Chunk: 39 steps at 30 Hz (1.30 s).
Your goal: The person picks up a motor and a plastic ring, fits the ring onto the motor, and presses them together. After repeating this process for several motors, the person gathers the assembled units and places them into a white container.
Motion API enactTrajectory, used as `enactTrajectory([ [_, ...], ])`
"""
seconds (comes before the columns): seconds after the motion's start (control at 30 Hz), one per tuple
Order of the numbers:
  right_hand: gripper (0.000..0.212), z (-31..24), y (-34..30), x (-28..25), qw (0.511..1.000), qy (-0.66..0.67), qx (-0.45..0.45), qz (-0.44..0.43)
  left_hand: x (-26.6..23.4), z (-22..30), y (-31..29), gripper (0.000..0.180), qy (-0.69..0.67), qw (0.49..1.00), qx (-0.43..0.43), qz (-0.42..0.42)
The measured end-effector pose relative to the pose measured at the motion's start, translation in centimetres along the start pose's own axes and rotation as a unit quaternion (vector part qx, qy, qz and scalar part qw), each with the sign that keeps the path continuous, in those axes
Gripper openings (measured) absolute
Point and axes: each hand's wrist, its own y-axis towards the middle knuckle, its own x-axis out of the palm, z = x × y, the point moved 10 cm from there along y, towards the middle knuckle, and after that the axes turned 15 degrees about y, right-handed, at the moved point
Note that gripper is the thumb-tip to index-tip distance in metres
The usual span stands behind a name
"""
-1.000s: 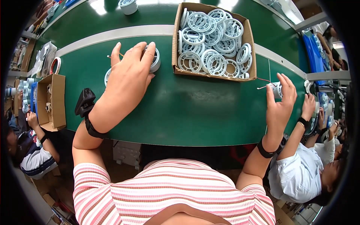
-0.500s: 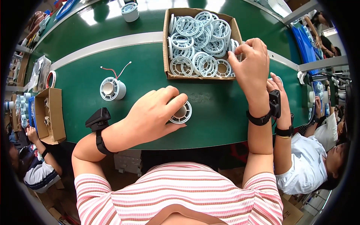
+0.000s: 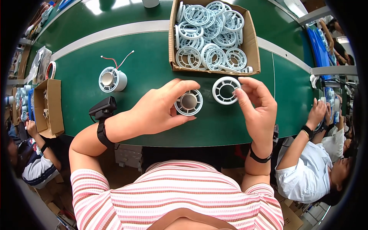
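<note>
Gripping a pale cup in the left hand at frame centre, clamped round its sides, seemingly to leave its spoked face uncovered. Pinching a pale ring by its right edge in the right hand, just right of centre, likely to spare its face. Facing a box of similar rings, upper centre, probably placed for easy reach.

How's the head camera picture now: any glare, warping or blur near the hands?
Head view: white glare on the far left of the green table, well clear of the left hand and right hand; fisheye bows the table's front edge and blackens the corners; the held cup and ring look fairly sharp.
</note>
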Motion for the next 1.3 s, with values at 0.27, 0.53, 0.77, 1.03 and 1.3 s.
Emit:
enactTrajectory([
  [0.27, 0.047, 0.7, -2.4, 0.4, 0.95, -0.306, -0.034, -0.059, 0.5, -0.1, 0.1, 0.07, 0.029, 0.999, 0.032, 0.003],
  [0.53, 0.058, 2.0, -3.1, 4.1, 0.952, -0.243, -0.09, -0.162, 1.2, -1.2, 0.3, 0.072, -0.166, 0.985, -0.027, -0.033],
  [0.77, 0.07, 2.7, -4.0, 4.3, 0.945, -0.278, -0.163, -0.058, 2.1, -1.1, 0.2, 0.067, -0.268, 0.953, -0.088, -0.107],
  [1.03, 0.078, -1.0, -4.4, 4.8, 0.978, -0.067, -0.169, -0.106, 3.9, -0.5, -0.2, 0.067, -0.323, 0.928, -0.079, -0.168],
  [1.3, 0.077, -1.9, -4.3, 8.3, 0.963, -0.053, -0.165, -0.208, 4.1, -0.7, -0.2, 0.06, -0.329, 0.925, -0.053, -0.183],
])
